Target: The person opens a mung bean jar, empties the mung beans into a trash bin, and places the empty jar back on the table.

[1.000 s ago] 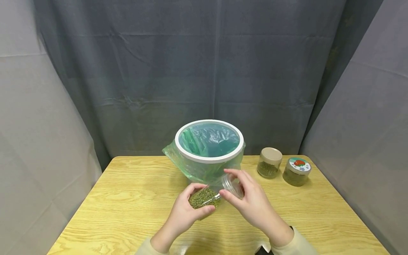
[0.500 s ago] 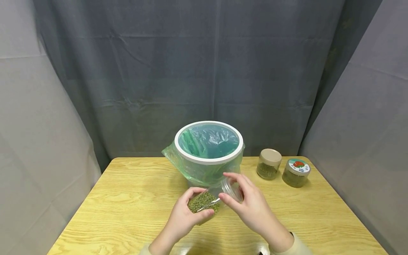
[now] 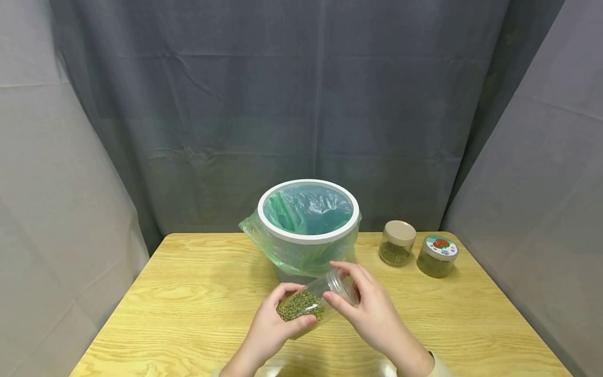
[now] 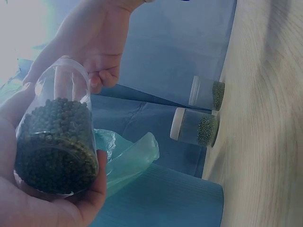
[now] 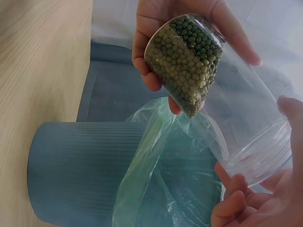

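A clear plastic jar (image 3: 302,306), part filled with green mung beans, is held tilted above the table in front of the bin. My left hand (image 3: 269,327) grips its bean-filled lower end, with the thumb on the near side. Around the clear ridged top end, my right hand (image 3: 374,314) curls its thumb and fingers. In the right wrist view the mung beans (image 5: 187,61) lie heaped at the jar's bottom, and the upper part is see-through. The left wrist view shows the jar (image 4: 57,142) from its base, cupped by the left palm.
Behind the hands stands a bin (image 3: 308,239) with a white rim, lined with a green plastic bag (image 3: 306,259) that hangs over its side. At the back right of the wooden table (image 3: 198,293) are a beige-lidded jar (image 3: 397,243) and a jar with a tomato picture on its lid (image 3: 438,256).
Both hands and the jar have sunk lower in the head view, towards the person, and more of the jar's clear upper part shows. Both hands keep their hold.
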A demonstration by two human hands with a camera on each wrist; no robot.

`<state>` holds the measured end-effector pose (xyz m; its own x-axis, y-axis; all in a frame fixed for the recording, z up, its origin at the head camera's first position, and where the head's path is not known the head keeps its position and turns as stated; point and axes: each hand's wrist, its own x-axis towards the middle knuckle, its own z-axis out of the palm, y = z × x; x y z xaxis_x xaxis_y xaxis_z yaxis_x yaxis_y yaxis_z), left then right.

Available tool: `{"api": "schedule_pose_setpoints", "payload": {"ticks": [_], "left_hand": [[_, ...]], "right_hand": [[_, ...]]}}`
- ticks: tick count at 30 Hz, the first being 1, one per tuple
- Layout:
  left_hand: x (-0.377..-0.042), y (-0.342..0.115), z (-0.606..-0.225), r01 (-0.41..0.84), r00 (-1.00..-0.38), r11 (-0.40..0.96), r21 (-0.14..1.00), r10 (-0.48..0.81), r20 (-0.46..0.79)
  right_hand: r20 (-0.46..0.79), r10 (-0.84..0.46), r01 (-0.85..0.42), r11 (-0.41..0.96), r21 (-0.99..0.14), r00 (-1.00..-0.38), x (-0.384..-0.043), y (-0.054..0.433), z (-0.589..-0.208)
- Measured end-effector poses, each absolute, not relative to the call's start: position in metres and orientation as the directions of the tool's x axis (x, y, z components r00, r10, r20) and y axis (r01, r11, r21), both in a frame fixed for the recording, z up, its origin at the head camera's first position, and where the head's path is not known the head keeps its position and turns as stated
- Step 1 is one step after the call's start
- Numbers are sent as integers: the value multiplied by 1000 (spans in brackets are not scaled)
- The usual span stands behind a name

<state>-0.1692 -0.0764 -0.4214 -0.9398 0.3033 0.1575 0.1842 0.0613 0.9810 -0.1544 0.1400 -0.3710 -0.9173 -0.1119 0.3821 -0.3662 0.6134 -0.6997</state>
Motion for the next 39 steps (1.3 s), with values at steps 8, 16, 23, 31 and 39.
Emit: {"api": "schedule_pose_setpoints", "payload": {"ticks": [8, 16, 23, 31, 39], "left_hand": [[-167, -76, -425, 158, -940, 21, 987, 310, 144], [-168, -74, -432, 124, -955, -12, 992, 270, 122], [-169, -72, -438, 128, -968, -35, 991, 213, 132], [-170, -69, -441, 109, -971, -109, 988, 202, 129], [-170, -68, -444, 89, -971, -140, 986, 207, 117]], "right_hand": [[391, -107, -371, 612, -698, -914, -155, 139, -377], [405, -107, -383, 605, -699, -908, -159, 139, -384], [407, -116, -396, 571, -719, -906, -163, 137, -388], [385, -90, -369, 547, -752, -918, -164, 135, -388], [351, -77, -335, 540, -772, -933, -162, 134, -388]]}}
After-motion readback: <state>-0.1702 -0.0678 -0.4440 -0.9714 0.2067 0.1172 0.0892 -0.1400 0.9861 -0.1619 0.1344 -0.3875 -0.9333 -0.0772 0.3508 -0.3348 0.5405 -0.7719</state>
